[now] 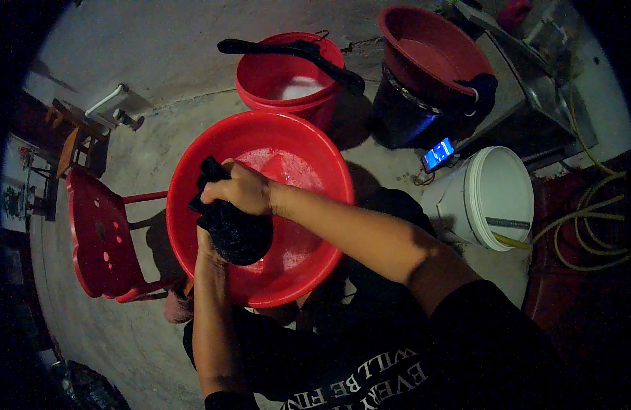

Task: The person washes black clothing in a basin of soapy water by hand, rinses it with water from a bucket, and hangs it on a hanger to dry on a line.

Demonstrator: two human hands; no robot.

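A bunched, dark wet cloth (237, 236) is between my two hands, above the left side of a large red basin (336, 191). From above, my right hand (240, 189) is closed round the upper part of the cloth, its fingers curled over it. My left hand (209, 247) comes up from below at the basin's left and grips the cloth's underside; the cloth hides most of its fingers. Water with white suds (288, 171) lies in the basin. Whether the cloth is a garment, I cannot tell.
Behind the basin, a red bucket (288, 75) has a black strap-like piece (295, 49) across its rim. A dark red tub (432, 55) rests on a black bucket (404, 113). At right are a lit phone (438, 154), white bucket (476, 198) and yellow hose (589, 212); left, a red chair (100, 236).
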